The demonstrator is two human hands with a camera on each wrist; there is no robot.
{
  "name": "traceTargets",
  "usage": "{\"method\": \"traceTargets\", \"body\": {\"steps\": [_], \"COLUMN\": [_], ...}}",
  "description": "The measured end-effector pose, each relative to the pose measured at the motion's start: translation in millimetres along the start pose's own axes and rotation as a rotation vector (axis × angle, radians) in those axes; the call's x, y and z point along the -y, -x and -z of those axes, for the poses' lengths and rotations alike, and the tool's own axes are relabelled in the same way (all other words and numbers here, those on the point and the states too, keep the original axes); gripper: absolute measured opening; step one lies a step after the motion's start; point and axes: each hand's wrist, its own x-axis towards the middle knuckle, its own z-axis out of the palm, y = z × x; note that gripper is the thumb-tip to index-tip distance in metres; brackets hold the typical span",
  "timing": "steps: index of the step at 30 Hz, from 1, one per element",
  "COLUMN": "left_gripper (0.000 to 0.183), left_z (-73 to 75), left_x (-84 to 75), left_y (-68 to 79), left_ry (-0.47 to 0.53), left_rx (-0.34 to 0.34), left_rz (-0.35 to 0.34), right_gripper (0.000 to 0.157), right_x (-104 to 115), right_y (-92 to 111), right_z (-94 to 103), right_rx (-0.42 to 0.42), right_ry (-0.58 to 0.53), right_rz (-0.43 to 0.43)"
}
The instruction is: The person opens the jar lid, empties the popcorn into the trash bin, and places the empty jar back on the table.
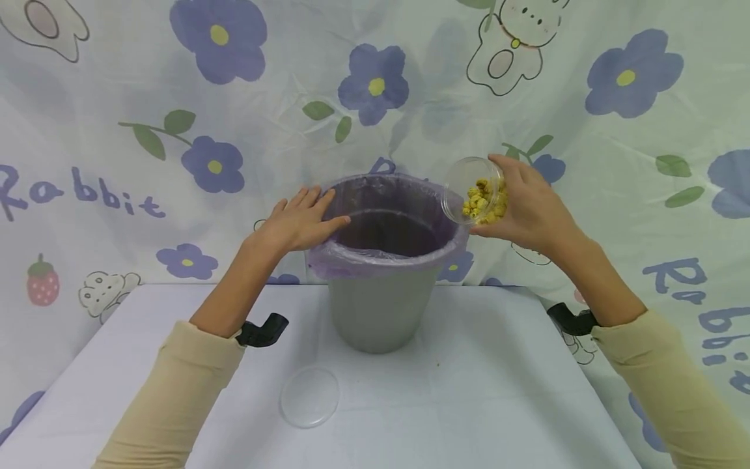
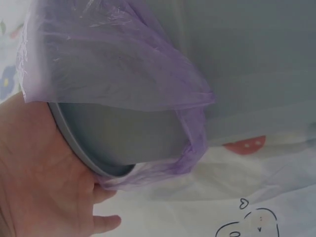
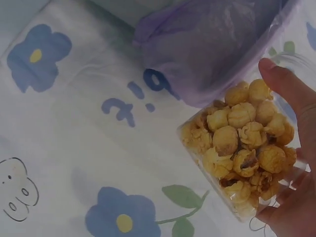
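A grey bin (image 1: 379, 312) stands upright on the table, lined with a thin purple plastic bag (image 1: 351, 257) folded over its rim. My left hand (image 1: 299, 223) rests on the left side of that rim, fingers fairly straight; in the left wrist view the palm (image 2: 39, 168) lies against the rim below the bag's edge. At the right of the rim, my right hand (image 1: 530, 212) grips a clear jar (image 1: 456, 185), tilted with its mouth toward the bin. Yellow popcorn (image 3: 242, 143) fills much of the jar. The bin's dark inside shows no distinct contents.
A round clear lid (image 1: 309, 397) lies on the white table (image 1: 480, 404) in front of the bin. A small crumb (image 1: 437, 365) is to the bin's right. Behind hangs a cloth (image 1: 293, 58) printed with flowers and rabbits.
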Motion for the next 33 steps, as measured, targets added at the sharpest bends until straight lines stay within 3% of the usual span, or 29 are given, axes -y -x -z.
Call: {"method": "traceTargets", "body": {"steps": [10,20,28,33], "left_gripper": [0.079,0.078,0.077,0.077], "left_z": [-1.4,-1.4,-1.8,-1.4], "left_x": [0.1,-1.0,-0.3,-0.8], "left_y": [-0.8,1.3,0.5,0.4], "left_ry": [0.013,0.034,0.046,0.042], "left_rx": [-0.014,-0.019,-0.019,-0.019], "left_rz": [-0.004,-0.007,-0.003,-0.001], "right_gripper": [0.112,0.108,0.104,0.104], "right_x": [8,10,14,17], "right_y": [-18,-32,-38,-41], "right_z": [-1.0,-6.9,-5.9,-6.0], "right_rx": [-0.021,-0.159,-0.198,-0.179], "right_ry": [0.182,0.318,0.419,0.473], "right_rz": [0.19,0.422,0.499,0.51]}}
